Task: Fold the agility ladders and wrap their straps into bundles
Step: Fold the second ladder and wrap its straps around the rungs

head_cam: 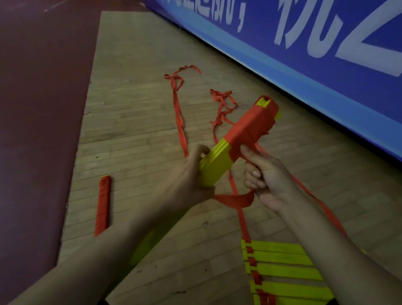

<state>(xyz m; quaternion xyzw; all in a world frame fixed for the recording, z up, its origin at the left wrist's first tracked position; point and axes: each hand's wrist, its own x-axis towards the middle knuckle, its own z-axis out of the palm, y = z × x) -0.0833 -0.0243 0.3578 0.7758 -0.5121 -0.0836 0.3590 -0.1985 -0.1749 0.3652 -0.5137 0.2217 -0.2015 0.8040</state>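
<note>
While the left hand (187,175) grips the stacked yellow ladder rungs (216,163) above the wooden floor (131,114), the right hand (268,178) pinches the red strap (251,126) wound round the stack's far end. A wrapped red bundle (103,204) lies left on the floor, second ladder (283,271) lower right.

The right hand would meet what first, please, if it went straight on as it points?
Probably the wrapped rung bundle above the right hand, which grips the strap; its forefinger seems to touch it.
</note>
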